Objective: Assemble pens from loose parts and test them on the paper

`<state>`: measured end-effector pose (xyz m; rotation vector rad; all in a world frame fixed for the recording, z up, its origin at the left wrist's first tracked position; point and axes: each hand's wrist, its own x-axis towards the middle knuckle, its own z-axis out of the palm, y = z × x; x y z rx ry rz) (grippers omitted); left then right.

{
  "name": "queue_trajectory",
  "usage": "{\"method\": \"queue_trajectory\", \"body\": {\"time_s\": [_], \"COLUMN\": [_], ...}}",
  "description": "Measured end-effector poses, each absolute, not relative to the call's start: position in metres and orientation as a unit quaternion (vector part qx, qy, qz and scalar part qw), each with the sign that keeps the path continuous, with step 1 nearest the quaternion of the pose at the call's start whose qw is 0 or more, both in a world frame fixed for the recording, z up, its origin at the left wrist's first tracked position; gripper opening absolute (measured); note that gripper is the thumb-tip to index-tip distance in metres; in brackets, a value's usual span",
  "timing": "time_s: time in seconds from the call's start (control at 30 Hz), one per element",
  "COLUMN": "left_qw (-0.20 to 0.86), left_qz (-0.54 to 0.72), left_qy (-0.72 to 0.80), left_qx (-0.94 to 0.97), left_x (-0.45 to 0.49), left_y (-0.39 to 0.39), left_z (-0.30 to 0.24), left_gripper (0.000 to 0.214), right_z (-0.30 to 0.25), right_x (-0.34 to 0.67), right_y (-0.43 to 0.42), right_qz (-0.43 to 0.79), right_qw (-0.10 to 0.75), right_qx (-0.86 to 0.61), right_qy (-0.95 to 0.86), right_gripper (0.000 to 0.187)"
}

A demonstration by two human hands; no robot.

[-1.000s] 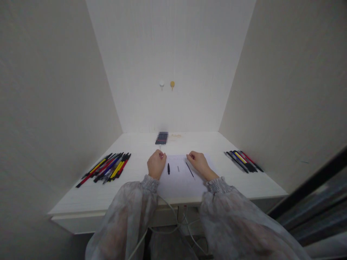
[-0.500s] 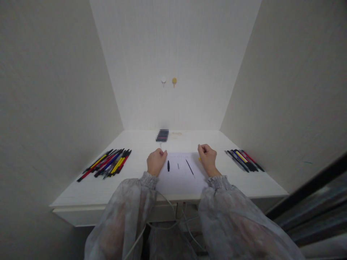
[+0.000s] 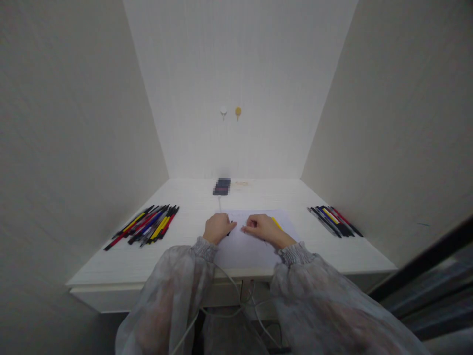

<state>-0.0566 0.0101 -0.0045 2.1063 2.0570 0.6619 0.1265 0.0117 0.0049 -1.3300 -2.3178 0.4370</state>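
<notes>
A sheet of white paper (image 3: 247,254) lies on the desk under both hands. My left hand (image 3: 217,228) is closed at the paper's left side, its thumb crossing over a short black pen part (image 3: 228,233); whether the fingers grip that part is hidden. With fingertips pinched together, my right hand (image 3: 264,229) is at a tiny grey spring (image 3: 243,226) in the middle of the sheet. Just behind the right hand a yellow pen barrel (image 3: 277,223) rests on the paper. The thin black refill is mostly covered by the right hand.
Many pens in mixed colours form a pile (image 3: 148,224) on the left, and a smaller pen pile (image 3: 334,221) lies on the right. A blurred-out phone (image 3: 222,186) with a cable is at the back. Walls enclose the desk, and cables hang below its front edge.
My right hand has swung left and inward from the paper's right edge to the spring, uncovering the yellow barrel. My left hand has come slightly nearer, over the black pen part.
</notes>
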Motion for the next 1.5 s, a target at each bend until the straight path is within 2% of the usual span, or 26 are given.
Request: {"method": "queue_trajectory", "body": {"time_s": [0.23,0.37,0.53,0.77,0.93,1.07,1.17,1.37,1.5], "left_qw": [0.071,0.099,0.226,0.451,0.523,0.535,0.527,0.555,0.573], "left_qz": [0.230,0.293,0.394,0.515,0.549,0.561,0.548,0.552,0.559], "left_qy": [0.653,0.621,0.598,0.523,0.462,0.456,0.472,0.444,0.421], "left_qx": [0.718,0.720,0.661,0.508,0.460,0.437,0.447,0.436,0.426], "left_x": [-0.055,-0.054,-0.054,-0.052,-0.052,-0.053,-0.053,-0.054,-0.052], "left_y": [0.012,0.016,0.022,0.026,0.025,0.028,0.029,0.028,0.027], "left_z": [-0.006,-0.006,-0.004,-0.003,-0.002,-0.005,-0.006,-0.007,-0.005], "left_gripper": [0.026,0.028,0.035,0.030,0.024,0.019,0.020,0.017,0.015], "right_z": [0.001,0.002,0.004,0.003,0.010,0.012,0.012,0.013,0.013], "right_x": [0.122,0.122,0.121,0.122,0.122,0.122,0.124,0.129,0.129], "right_y": [0.012,0.012,0.011,0.012,0.009,0.008,0.010,0.015,0.014], "right_qz": [0.115,0.107,0.094,0.061,0.029,-0.003,0.000,0.080,0.097], "right_qw": [0.162,0.149,0.140,0.132,0.112,0.102,0.127,0.286,0.312], "right_qx": [-0.479,-0.488,-0.505,-0.509,-0.510,-0.513,-0.516,-0.489,-0.465], "right_qy": [-0.855,-0.853,-0.847,-0.849,-0.852,-0.853,-0.847,-0.820,-0.823], "right_gripper": [0.028,0.022,0.017,0.014,0.016,0.019,0.019,0.017,0.016]}}
